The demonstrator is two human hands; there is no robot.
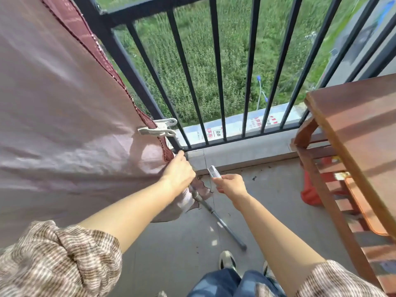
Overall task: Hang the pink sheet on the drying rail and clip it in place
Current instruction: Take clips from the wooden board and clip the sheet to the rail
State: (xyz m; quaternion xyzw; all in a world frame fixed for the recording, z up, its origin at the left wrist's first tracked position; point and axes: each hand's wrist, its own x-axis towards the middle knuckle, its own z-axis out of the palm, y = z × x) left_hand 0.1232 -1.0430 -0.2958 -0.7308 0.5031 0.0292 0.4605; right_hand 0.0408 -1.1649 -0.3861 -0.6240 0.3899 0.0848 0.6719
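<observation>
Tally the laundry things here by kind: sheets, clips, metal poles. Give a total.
Sheets: 1, the pink sheet.
Clips: 2, the fastened clip on the sheet's edge and the loose clip pinched by the right hand.
Metal poles: 1, the grey pole slanting down to the floor.
Total: 4.

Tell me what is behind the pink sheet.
The black balcony railing runs behind the pink sheet, and a grey pole slants out below its lower corner, which the left hand grips. The sheet covers whatever it hangs on.
</observation>
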